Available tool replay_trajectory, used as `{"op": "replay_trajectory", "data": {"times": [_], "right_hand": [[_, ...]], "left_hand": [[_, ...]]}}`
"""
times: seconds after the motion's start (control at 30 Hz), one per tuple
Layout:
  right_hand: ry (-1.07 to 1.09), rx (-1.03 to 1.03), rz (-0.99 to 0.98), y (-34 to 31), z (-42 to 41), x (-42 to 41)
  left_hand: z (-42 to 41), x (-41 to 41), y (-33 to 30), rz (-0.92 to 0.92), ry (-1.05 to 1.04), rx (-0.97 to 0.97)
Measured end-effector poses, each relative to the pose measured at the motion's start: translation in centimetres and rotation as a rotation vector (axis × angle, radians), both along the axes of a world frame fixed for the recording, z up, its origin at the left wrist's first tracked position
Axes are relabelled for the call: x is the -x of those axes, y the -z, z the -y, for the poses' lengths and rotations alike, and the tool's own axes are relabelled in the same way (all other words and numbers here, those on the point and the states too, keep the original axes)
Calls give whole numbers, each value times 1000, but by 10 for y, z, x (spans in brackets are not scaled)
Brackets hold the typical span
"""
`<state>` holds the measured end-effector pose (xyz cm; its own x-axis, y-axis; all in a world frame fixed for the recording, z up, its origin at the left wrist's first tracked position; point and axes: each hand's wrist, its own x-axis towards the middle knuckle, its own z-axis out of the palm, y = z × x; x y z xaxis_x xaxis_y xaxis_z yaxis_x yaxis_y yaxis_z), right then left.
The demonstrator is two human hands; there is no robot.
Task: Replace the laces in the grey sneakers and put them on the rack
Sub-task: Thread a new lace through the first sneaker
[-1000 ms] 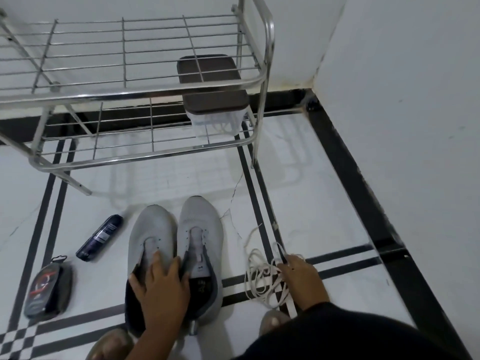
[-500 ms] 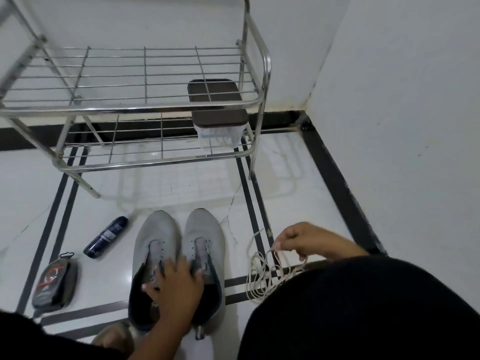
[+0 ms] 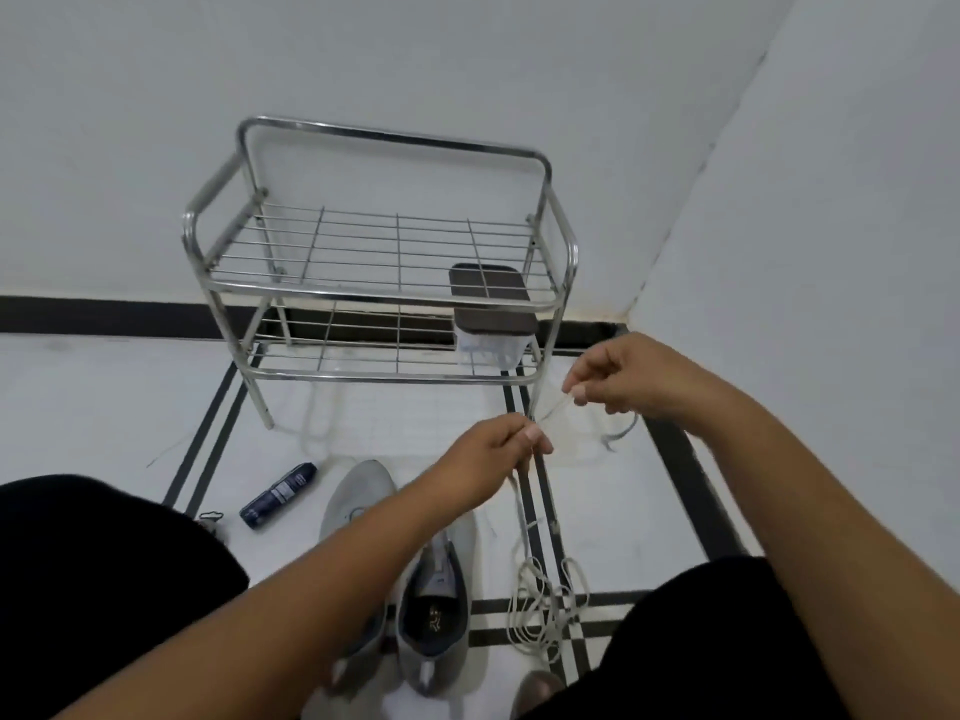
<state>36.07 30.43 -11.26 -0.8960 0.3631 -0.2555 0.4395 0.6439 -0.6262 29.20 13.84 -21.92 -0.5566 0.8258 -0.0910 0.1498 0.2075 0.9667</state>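
Head view shows my left hand (image 3: 493, 449) and right hand (image 3: 618, 379) each pinching the white lace (image 3: 540, 600) between thumb and fingertips, its slack coiled on the floor. Both grey sneakers (image 3: 431, 610) sit unlaced below my arms. Judging by this, threading has barely begun; the rack (image 3: 384, 293) waits ahead.

White walls (image 3: 467, 59) meet at a corner above a black-striped white tile floor (image 3: 93, 407).

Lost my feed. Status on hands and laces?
Left hand and right hand both pinching white lace. Grey sneakers unlaced on floor. Rack unobstructed.
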Motion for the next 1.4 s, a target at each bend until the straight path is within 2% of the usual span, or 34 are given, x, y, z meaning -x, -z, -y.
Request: {"op": "replay_trajectory", "data": {"times": [0.1, 0.23, 0.3, 0.4, 0.5, 0.6, 0.67, 0.73, 0.83, 1.07, 1.23, 1.3, 1.4], "right_hand": [[206, -57, -143, 26, 13, -12], [125, -82, 158, 51, 23, -21], [84, -40, 283, 48, 22, -22], [89, 17, 362, 39, 18, -22], [107, 337, 226, 30, 22, -19], [178, 692, -83, 28, 32, -8], [254, 742, -191, 35, 38, 1], [258, 634, -188, 43, 44, 7], [218, 514, -167, 50, 53, 10], [140, 197, -214, 58, 61, 22], [388, -333, -230, 59, 41, 18], [486, -455, -219, 59, 31, 13], [546, -505, -97, 61, 24, 7]], "left_hand": [[36, 18, -8, -101, -32, 101], [72, 32, 6, -231, -85, 315], [73, 33, 20, -239, -198, 343], [67, 36, 38, -302, -430, 341], [67, 36, 43, -361, -528, 360], [61, 32, 33, -138, -519, 255], [53, 25, 20, 62, -495, 119], [47, 16, 8, 168, -367, 60], [43, 5, 4, 116, -197, 56], [42, 8, 2, 114, -178, -8], [48, 21, 3, 124, -244, 29], [51, 27, 4, 67, -267, 78], [55, 32, 11, -28, -275, 196]]}}
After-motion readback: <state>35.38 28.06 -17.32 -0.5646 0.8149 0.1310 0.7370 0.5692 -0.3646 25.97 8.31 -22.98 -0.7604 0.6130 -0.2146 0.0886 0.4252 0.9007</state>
